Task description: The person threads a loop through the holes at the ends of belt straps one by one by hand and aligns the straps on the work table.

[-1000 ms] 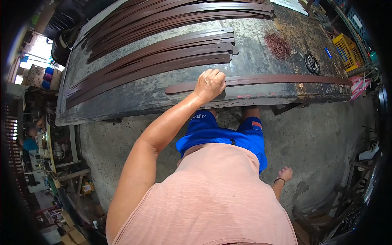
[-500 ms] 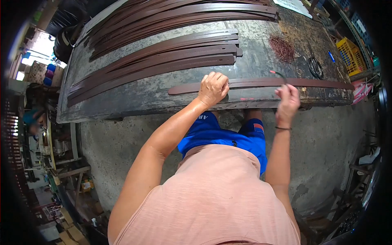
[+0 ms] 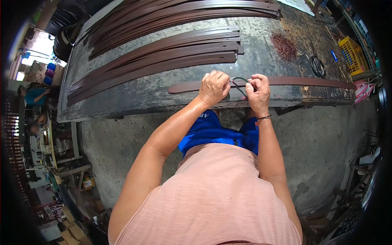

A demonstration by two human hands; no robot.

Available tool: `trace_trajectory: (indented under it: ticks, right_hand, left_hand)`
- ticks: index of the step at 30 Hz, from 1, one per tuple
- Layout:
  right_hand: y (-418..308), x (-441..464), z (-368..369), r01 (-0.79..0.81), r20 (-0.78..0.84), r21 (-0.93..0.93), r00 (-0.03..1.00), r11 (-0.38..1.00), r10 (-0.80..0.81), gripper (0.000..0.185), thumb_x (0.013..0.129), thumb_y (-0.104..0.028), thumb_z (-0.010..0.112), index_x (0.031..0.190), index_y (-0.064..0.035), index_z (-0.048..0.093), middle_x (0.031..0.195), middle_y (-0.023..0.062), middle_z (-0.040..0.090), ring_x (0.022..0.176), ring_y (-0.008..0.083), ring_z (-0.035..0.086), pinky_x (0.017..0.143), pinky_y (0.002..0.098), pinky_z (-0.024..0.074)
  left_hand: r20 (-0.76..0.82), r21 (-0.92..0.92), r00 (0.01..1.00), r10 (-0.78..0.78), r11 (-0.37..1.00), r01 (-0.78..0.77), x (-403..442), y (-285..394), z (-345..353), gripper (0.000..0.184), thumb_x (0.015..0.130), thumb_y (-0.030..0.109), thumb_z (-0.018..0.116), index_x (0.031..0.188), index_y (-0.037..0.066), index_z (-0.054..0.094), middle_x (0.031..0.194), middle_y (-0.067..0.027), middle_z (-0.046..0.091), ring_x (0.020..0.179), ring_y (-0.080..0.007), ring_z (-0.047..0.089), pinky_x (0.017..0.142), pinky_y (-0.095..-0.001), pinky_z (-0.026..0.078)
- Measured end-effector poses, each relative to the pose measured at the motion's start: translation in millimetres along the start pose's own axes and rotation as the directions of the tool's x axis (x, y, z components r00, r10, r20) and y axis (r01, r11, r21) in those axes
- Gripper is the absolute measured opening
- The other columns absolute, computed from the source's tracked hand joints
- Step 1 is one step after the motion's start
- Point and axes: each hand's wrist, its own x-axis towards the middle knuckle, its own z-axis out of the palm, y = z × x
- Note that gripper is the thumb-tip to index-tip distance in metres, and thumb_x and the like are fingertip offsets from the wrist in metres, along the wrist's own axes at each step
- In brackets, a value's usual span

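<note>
A long brown strap (image 3: 310,81) lies along the near edge of the dark worktable (image 3: 143,90). My left hand (image 3: 214,86) is closed over the strap near its rounded left end; what its fingers pinch is hidden. Just to the right, my right hand (image 3: 258,92) is closed on a thin dark tool (image 3: 241,79), which curves toward my left hand above the strap. The ends of the tool are hard to make out.
More brown straps lie in a near stack (image 3: 196,55) and a far stack (image 3: 179,14). Reddish scraps (image 3: 283,46), black scissors (image 3: 317,66) and a blue pen (image 3: 334,55) are at the right. A yellow crate (image 3: 353,55) stands beyond, and a person (image 3: 36,96) is at far left.
My right hand has come up from beside my body with the thin tool and moved left, close to my left hand. My left hand stays on the strap.
</note>
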Motion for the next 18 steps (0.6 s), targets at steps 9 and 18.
trace_trajectory:
  ticks: [9, 18]
  right_hand:
    - [-0.8, 0.8, -0.3, 0.061, 0.009, -0.043, 0.998, 0.997, -0.061, 0.009, 0.076, -0.001, 0.069, 0.082, 0.0000, 0.062, 0.105, 0.0122, 0.058, 0.091, 0.0258, 0.061, 0.075, 0.0340, 0.0514]
    - [-4.6, 0.2, -0.3, 0.049, 0.013, -0.033, 0.999, 0.998, -0.048, 0.009, 0.076, -0.002, 0.069, 0.082, 0.0000, 0.062, 0.106, 0.0125, 0.058, 0.090, 0.0257, 0.061, 0.073, 0.0334, 0.0516]
  left_hand:
    - [0.003, 0.004, 1.000, 0.008, 1.000, -0.008, -0.9, -1.0, 0.1, 0.011, 0.071, 0.009, 0.068, 0.079, 0.009, 0.059, 0.080, -0.0044, 0.062, 0.080, -0.0254, 0.061, 0.069, -0.0377, 0.045]
    - [-0.002, 0.011, 1.000, 0.015, 1.000, -0.015, -1.2, -1.1, 0.6, 0.011, 0.072, 0.009, 0.068, 0.079, 0.009, 0.059, 0.079, -0.0040, 0.062, 0.079, -0.0250, 0.060, 0.069, -0.0371, 0.046]
